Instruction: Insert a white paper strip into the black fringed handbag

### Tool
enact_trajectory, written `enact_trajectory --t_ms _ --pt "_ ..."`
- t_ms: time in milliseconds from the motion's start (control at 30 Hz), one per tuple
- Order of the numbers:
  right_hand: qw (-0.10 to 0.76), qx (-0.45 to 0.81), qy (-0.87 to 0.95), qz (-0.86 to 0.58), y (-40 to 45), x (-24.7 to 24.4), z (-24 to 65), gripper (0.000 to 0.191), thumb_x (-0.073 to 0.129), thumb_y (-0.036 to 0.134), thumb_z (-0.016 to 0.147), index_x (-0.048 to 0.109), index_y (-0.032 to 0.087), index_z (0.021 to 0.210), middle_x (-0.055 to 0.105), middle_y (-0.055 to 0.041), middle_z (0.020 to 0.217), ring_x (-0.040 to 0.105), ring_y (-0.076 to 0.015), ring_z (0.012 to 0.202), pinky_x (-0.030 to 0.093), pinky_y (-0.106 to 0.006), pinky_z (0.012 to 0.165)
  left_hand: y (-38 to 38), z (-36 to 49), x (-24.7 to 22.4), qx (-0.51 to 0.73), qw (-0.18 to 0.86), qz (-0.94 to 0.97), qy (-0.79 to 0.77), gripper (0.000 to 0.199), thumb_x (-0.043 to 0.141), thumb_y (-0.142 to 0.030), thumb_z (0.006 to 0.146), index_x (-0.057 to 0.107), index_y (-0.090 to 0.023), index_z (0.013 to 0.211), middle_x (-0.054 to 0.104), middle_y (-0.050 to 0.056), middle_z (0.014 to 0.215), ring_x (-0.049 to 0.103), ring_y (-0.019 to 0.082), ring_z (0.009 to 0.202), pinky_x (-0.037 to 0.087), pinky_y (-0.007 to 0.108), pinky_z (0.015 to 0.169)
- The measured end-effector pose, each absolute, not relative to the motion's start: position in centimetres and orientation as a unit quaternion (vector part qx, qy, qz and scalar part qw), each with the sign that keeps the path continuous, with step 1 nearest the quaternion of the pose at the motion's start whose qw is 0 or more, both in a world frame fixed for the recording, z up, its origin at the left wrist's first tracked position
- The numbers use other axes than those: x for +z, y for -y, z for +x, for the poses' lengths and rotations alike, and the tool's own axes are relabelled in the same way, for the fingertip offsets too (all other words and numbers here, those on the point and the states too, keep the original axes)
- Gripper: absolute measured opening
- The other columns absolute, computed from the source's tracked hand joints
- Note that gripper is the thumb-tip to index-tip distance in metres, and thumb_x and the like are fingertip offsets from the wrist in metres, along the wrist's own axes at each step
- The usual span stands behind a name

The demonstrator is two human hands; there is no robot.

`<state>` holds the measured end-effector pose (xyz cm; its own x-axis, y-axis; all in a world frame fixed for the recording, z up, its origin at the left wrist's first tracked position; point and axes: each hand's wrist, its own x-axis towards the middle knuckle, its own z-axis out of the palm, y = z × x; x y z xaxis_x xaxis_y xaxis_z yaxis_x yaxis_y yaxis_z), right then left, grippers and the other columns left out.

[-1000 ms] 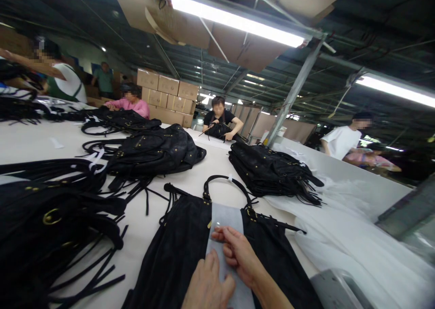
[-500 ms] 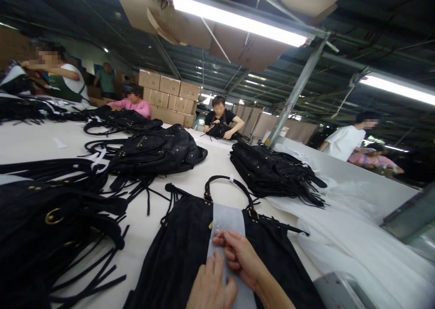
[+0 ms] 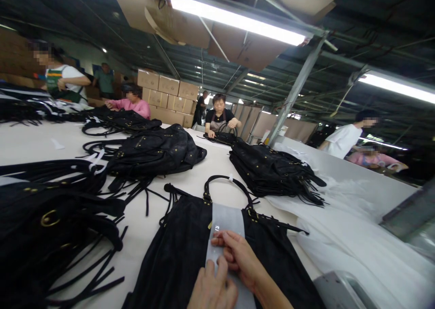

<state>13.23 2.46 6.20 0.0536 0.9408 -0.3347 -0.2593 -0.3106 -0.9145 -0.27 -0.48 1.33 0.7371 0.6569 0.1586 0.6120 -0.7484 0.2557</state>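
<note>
A black bag (image 3: 176, 250) with a looped handle lies flat in front of me, and a pale grey strip (image 3: 227, 216) runs down its middle. My left hand (image 3: 215, 284) rests low on the strip with its fingers bent and somewhat apart, nothing visible in them. Just above and to the right, my right hand (image 3: 234, 254) is closed in a pinch over the strip; whatever its fingertips hold is too small to make out. Both hands are close together, between the two dark sides of the bag.
Black bags with long straps (image 3: 68, 223) lie at the left, more (image 3: 156, 150) behind them. Another pile (image 3: 268, 168) sits at the back right, beside white sheeting (image 3: 360, 232). A metal object (image 3: 340, 288) stands at lower right. Several people are around the table.
My left hand's fingers have bent and shifted slightly; my right hand has barely moved. Across the table, a person has lowered a black bag, and the person at far left has turned and lowered their arms.
</note>
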Motion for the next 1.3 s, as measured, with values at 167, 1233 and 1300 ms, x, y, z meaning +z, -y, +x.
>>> enact_trajectory --t_ms 167,1233,1300 --pt "0.490 0.610 0.329 -0.528 -2.3 6.4 13.2 0.060 0.082 0.062 0.055 0.067 0.014 0.088 0.070 -0.0066 0.082 0.026 0.0004 0.041 0.006 -0.017 0.039 0.0 -0.6 2.6 0.083 0.127 0.923 -0.354 0.038 0.069 -0.036 0.079 0.064 -0.019 0.112 0.028 0.016 0.154 0.051 0.033 0.110 0.049 0.043 0.081" --pt "0.438 0.167 0.590 -0.658 -4.4 4.3 12.7 0.018 0.057 0.037 0.077 0.065 0.021 0.075 0.060 -0.0019 0.072 0.056 -0.0196 0.067 0.043 -0.032 0.066 0.3 -0.7 7.4 -0.012 0.220 0.901 -0.374 0.054 0.069 -0.041 0.082 0.058 -0.013 0.127 0.034 0.029 0.150 0.038 0.043 0.133 0.039 0.055 0.098" --pt "0.431 0.119 0.584 -0.677 -4.8 4.0 12.9 0.015 0.060 0.034 0.074 0.058 0.022 0.081 0.055 0.0014 0.067 0.054 -0.0194 0.064 0.041 -0.032 0.064 0.4 -0.8 7.8 -0.020 0.224 0.900 -0.373 0.054 0.067 -0.040 0.082 0.057 -0.012 0.128 0.032 0.029 0.151 0.036 0.044 0.134 0.038 0.055 0.100"
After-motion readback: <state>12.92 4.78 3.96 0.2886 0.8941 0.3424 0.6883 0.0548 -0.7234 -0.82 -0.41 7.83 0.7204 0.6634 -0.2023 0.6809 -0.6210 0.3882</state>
